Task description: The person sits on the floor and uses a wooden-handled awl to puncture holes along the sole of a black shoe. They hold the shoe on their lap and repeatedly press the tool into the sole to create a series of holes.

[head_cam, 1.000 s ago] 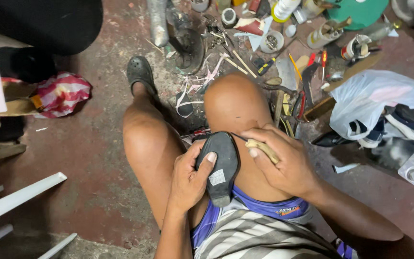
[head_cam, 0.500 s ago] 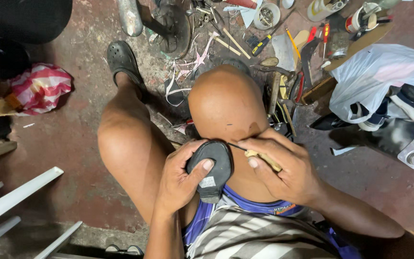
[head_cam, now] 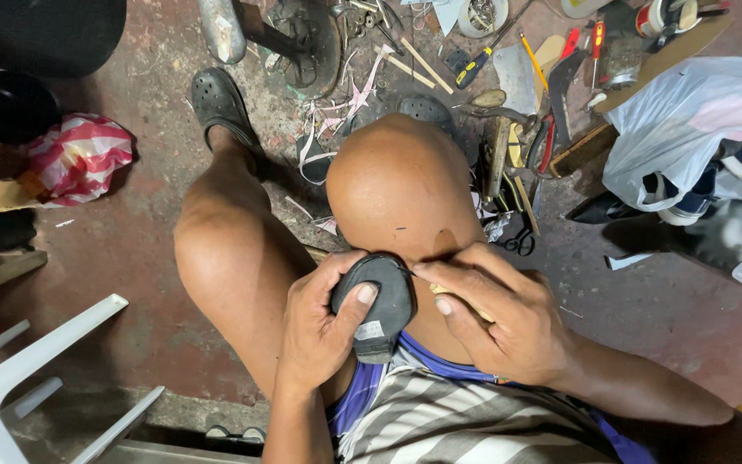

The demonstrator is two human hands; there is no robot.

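The person sits with bare knees raised above a reddish concrete floor (head_cam: 105,258). The left hand (head_cam: 319,322) is closed around a black shoe sole (head_cam: 380,296), thumb pressed flat across its upper face, fingers wrapped beneath. The sole rests against the inner right thigh, just near of the knee, and carries a small grey label near its near end. The right hand (head_cam: 495,318) is curled around a pale-handled tool (head_cam: 461,302), mostly hidden in the grip; its tip meets the right edge of the sole. The tool's working end cannot be made out.

On the floor far of the knees lie a scatter of hand tools (head_cam: 508,137), scraps and strips. A dark clog (head_cam: 221,107) is on the left foot. A white plastic bag (head_cam: 689,120) holding shoes lies at far right. A red-and-white striped bag (head_cam: 79,159) sits at left, a white plastic chair (head_cam: 10,387) at near left.
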